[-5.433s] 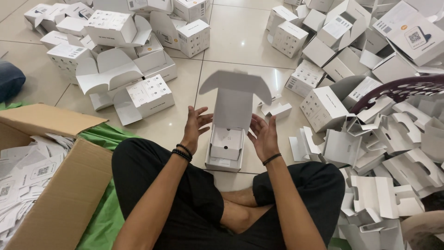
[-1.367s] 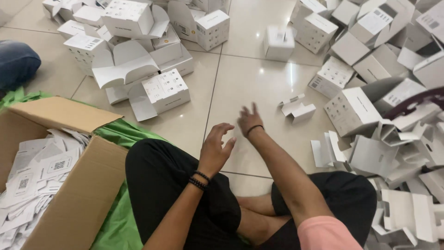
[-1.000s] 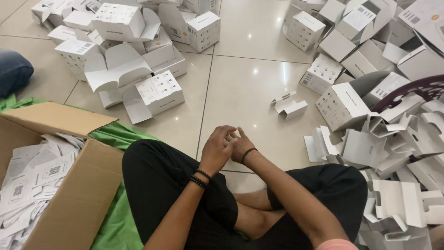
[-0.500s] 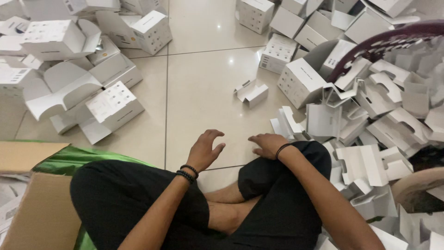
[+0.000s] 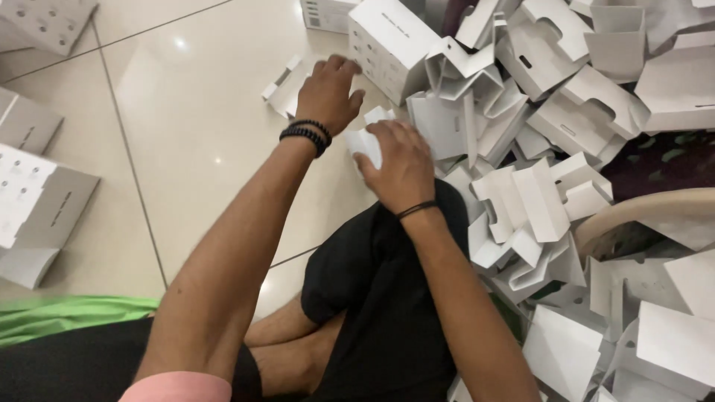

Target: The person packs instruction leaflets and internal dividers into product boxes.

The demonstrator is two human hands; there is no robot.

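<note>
A: Nearest item first. What do we log at the right hand (image 5: 402, 167)?

B: We log it palm down, fingers curled over a small white folded card piece (image 5: 365, 145), which sits just to its left, above the knee of the black trousers (image 5: 387, 298). A thin dark band circles that wrist. We cannot tell whether the fingers truly clamp the piece or only rest on it.

A: And the left hand (image 5: 328, 93)?

B: We enter it just beyond and to the left of the right hand, close but apart. Its fingers are spread and bent, tips touching a flat white card insert (image 5: 287, 85) on the pale tiled floor (image 5: 194, 149). It grips nothing that we can see. A black bead bracelet (image 5: 305, 134) sits on the wrist.

A: To the right of both hands?

B: We list a loose heap of white card inserts (image 5: 536, 193), folded and tumbled together, starting right beside the right hand.

A: Farther out?

B: Beyond the left hand's fingertips, a closed white carton (image 5: 387, 45). Well to the left of the left forearm, more white boxes (image 5: 37, 201) and a strip of green cloth (image 5: 67, 316).
</note>
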